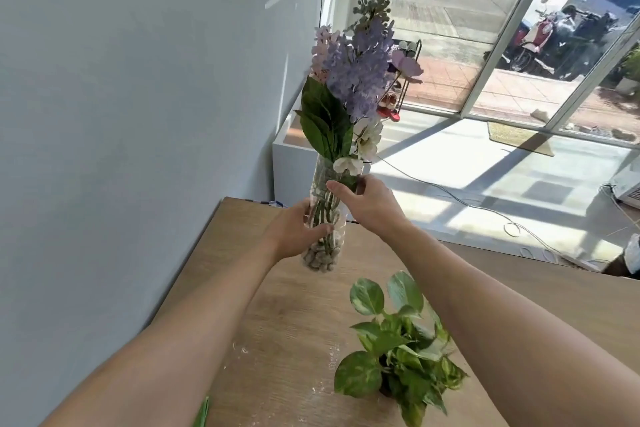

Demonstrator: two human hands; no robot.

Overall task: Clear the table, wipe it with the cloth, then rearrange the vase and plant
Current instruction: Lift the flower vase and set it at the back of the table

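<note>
Left hand (296, 234): I see it wrapped round the lower body of the vase (323, 218), thumb across the front, just above the pebbles.
Right hand (365, 201): it grips the vase near the rim, fingers curled over the glass just below the white blooms.
Vase position: far-left part of the desk (277, 322), close to the wall; I cannot tell whether its base touches the wood or hangs just above it.
Vase contents: grey-brown pebbles (320, 260) at the bottom, green stems through them, tall purple and white flowers (360, 73) above. Water, if any, I cannot make out.
Plant (398, 343): on the desk nearer me, well apart from the vase; its pot is hidden under the leaves.
Desk surface: pale dusty smears near the plant, so I judge the wiping unfinished.
Risk, tipping: tall stems make the load top-heavy; a tilt could topple it.
Risk, slipping: smooth glass, heavy pebbles; a loosened lower grip could drop it.
Risk, plant: my right forearm passes over its leaves and could brush them.
</note>
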